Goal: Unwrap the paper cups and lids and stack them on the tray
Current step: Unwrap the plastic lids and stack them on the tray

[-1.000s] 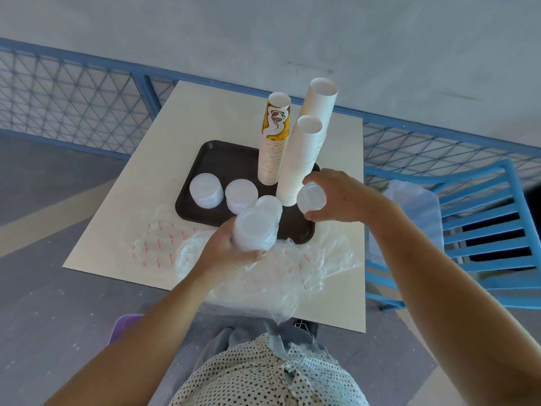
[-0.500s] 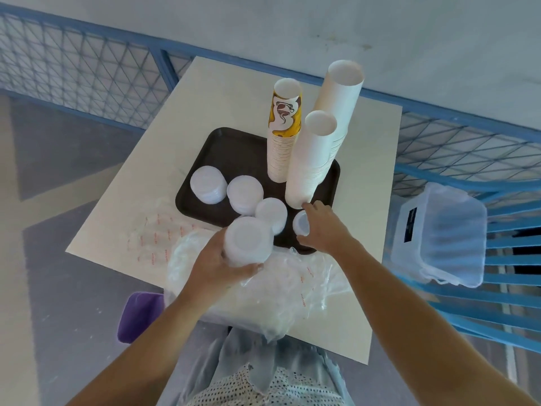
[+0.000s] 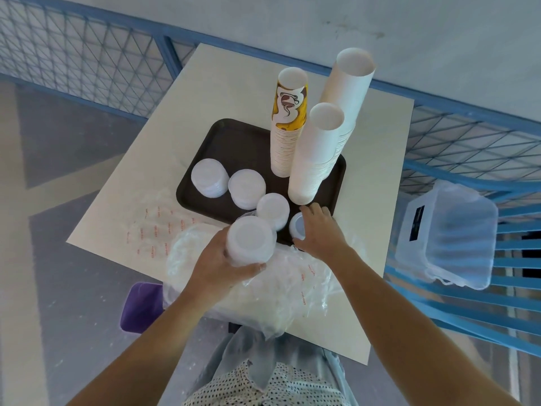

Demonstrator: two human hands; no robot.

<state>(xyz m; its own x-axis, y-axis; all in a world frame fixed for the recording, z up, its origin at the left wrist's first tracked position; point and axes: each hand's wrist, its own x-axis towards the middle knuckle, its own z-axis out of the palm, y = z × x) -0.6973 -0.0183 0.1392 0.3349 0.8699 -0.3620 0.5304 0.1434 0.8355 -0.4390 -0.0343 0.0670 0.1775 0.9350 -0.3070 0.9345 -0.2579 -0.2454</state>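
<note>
Table point(image 3: 234, 83): left hand point(image 3: 216, 268) grips upright lid stack point(image 3: 248, 238), right hand point(image 3: 322, 230) grips small lid point(image 3: 297, 227)

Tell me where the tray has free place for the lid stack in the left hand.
The tray is bare in its far left part, between its far rim, the printed cup stack and the two left lid stacks. The near right corner is crowded: the right hand, a small lid and the white cup stacks.

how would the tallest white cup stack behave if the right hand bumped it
The tallest white cup stack looks tall and narrow, so it would probably tip rather than slide. Made of paper cups, it is likely light, so even a slight bump from the right hand could topple it.
</note>
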